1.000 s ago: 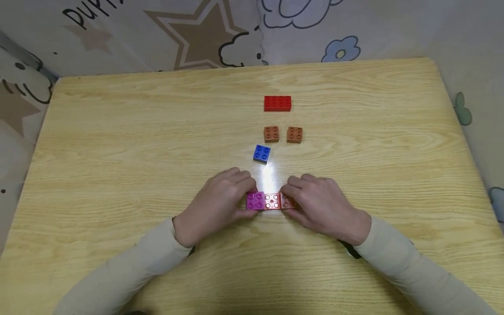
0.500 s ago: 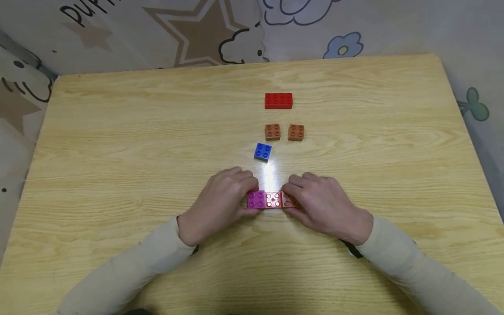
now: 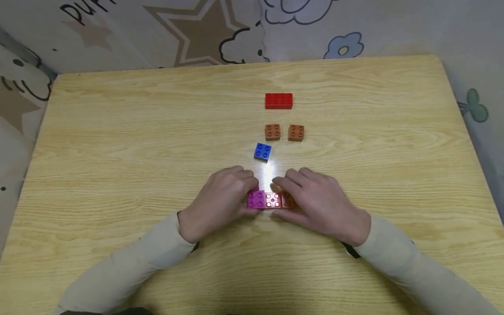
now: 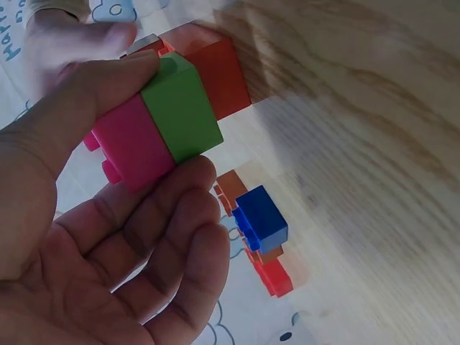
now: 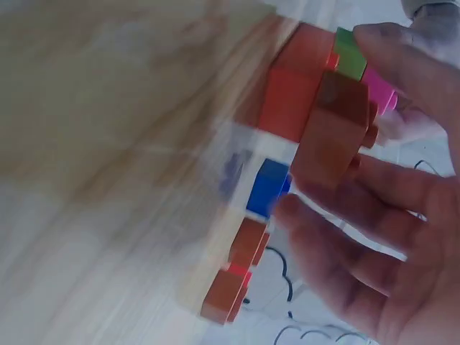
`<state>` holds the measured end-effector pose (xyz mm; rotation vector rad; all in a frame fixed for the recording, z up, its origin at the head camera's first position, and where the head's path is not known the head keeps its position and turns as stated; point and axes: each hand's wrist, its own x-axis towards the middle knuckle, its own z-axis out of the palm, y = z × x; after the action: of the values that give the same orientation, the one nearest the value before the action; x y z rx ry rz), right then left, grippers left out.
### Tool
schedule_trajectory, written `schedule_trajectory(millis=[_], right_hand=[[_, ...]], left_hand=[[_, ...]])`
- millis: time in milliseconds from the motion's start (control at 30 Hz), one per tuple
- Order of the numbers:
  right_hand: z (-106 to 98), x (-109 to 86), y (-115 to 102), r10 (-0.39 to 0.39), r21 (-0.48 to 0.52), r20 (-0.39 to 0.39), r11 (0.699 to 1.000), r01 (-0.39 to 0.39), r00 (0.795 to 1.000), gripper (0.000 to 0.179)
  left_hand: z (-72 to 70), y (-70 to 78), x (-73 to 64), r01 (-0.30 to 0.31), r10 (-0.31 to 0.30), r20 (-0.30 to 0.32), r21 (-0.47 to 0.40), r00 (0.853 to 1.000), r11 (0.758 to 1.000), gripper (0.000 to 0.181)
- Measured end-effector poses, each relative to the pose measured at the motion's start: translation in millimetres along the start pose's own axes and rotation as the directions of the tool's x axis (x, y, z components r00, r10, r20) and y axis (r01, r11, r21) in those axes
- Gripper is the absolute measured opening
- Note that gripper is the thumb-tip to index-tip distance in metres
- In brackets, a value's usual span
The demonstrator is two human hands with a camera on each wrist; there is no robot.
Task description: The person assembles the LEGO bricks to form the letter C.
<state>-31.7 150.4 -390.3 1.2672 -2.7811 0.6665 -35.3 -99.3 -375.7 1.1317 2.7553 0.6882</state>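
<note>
Right here on the desk (image 3: 130, 144), wood-grained, gleaming mid-surface: pinches the pink brick (image 3: 256, 199), stacked on the green brick (image 4: 183, 111), in the left hand (image 3: 220, 197); holds the right hand (image 3: 319, 197) loosely apart around the brown brick (image 5: 330, 133)! Just before a wall (image 3: 397, 26) printed with stars (image 3: 204, 33), flower (image 3: 334, 47) too.

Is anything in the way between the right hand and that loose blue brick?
Nothing visible is: in the head view, no brick stands between the right hand and the blue brick. The two loose brown bricks lie farther off.
</note>
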Motion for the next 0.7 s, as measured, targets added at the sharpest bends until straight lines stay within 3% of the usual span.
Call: schedule_trajectory(millis=[133,333,700], right_hand=[[4.4,10.0,-3.3,-0.082,0.084,-0.101,0.992,0.09,0.992,0.05],[12.8,17.2,-6.5,-0.148,0.111,-0.166,0.98,0.168,0.975,0.039],[11.7,20.5,-11.7,-0.154,0.084,-0.125,0.983,0.165,0.98,0.035]], left_hand=[[-1.0,0.3,0.3,0.01,-0.01,0.0,-0.004,1.0,1.0,0.038],[-0.5,1.7,1.1,0.002,-0.002,-0.002,0.012,1.0,1.0,0.039],[2.3,2.7,1.0,-0.025,0.027,-0.026,0.074,0.999,0.997,0.035]])
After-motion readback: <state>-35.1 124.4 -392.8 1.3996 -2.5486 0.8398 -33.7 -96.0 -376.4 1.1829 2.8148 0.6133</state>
